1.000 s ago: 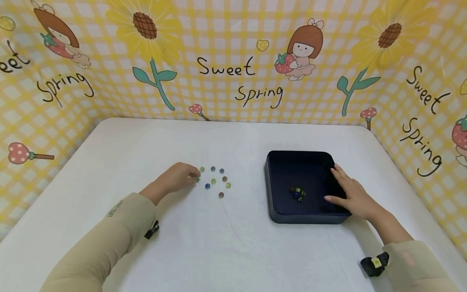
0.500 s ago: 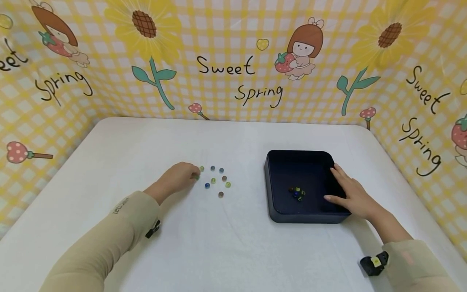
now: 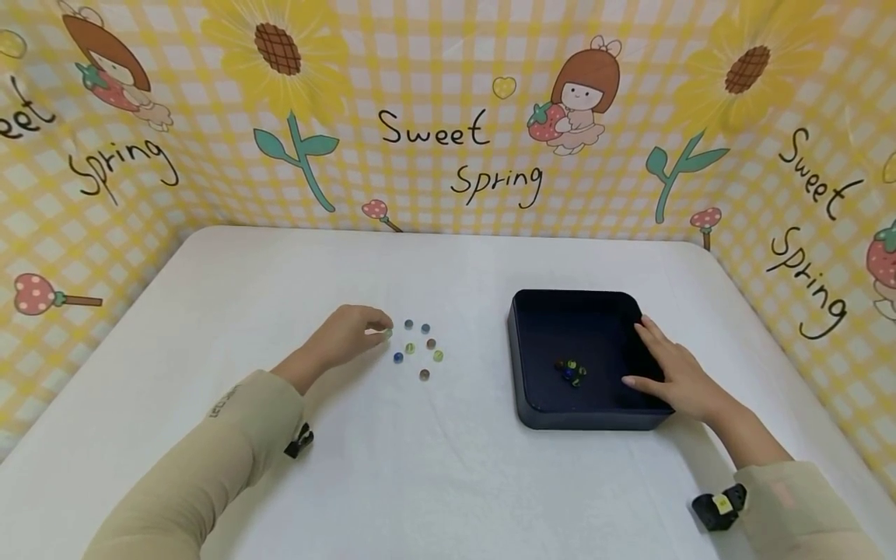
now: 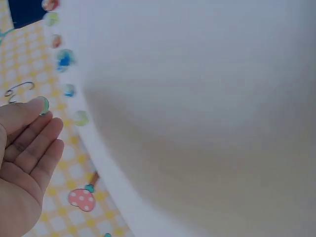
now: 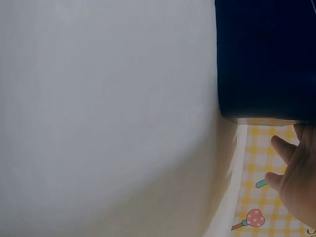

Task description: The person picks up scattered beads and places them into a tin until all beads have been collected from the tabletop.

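My left hand (image 3: pixel 350 333) pinches a small green glass marble (image 4: pixel 45 105) between thumb and fingertips, beside the loose marbles on the white table. Nearest to it in the head view are a grey-blue marble (image 3: pixel 409 324) and a yellow-green marble (image 3: pixel 410 348). A blue marble (image 3: pixel 398 358) and a brown marble (image 3: pixel 424 375) lie closer to the front. My right hand (image 3: pixel 675 379) rests on the right side of a dark navy square box (image 3: pixel 588 420), fingers spread at its rim and thumb reaching over the inside. Several marbles (image 3: pixel 572 372) sit clustered on the box floor.
The box stands on the right half of the table (image 3: pixel 434 482), which has a white cover. Behind and to both sides hangs a yellow checked cloth (image 3: pixel 434 70) with printed sunflowers. Black wrist cameras (image 3: pixel 719 507) are worn at both sleeves.
The left hand has shifted slightly right and away from the person, with a green marble at its fingertips. The yellow-green marble beside it no longer shows in its place. The right hand stays put.
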Demonstrator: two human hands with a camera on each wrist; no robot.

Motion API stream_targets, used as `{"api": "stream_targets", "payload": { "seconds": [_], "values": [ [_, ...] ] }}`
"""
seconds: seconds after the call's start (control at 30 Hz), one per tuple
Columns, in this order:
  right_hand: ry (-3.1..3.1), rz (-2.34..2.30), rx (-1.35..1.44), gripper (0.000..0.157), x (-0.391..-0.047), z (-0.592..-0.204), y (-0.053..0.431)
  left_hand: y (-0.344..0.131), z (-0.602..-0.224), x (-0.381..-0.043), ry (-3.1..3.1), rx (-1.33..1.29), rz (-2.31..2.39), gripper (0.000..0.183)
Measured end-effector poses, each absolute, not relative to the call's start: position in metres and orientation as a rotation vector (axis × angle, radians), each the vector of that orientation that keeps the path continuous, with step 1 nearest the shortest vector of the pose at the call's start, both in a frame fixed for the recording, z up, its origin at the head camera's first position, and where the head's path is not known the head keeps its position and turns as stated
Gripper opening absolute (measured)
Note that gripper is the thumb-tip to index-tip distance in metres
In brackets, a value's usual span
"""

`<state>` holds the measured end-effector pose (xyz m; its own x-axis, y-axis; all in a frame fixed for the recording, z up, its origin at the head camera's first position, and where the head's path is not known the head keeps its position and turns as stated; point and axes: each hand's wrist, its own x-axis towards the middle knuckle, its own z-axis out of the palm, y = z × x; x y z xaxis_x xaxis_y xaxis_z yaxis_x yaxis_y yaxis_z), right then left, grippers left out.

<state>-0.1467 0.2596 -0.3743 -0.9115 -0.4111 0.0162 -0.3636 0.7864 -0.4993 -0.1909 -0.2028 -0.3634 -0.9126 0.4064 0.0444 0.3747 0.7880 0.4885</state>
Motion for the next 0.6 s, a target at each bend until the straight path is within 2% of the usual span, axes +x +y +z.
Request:
{"api": "stream_targets", "payload": {
  "seconds": [0.6],
  "values": [
    [2.893,-0.76,-0.62,0.08,-0.147,-0.375,0.259,-0.141,-0.339,-0.183,2.76,0.902,1.074,0.018]
  ]
}}
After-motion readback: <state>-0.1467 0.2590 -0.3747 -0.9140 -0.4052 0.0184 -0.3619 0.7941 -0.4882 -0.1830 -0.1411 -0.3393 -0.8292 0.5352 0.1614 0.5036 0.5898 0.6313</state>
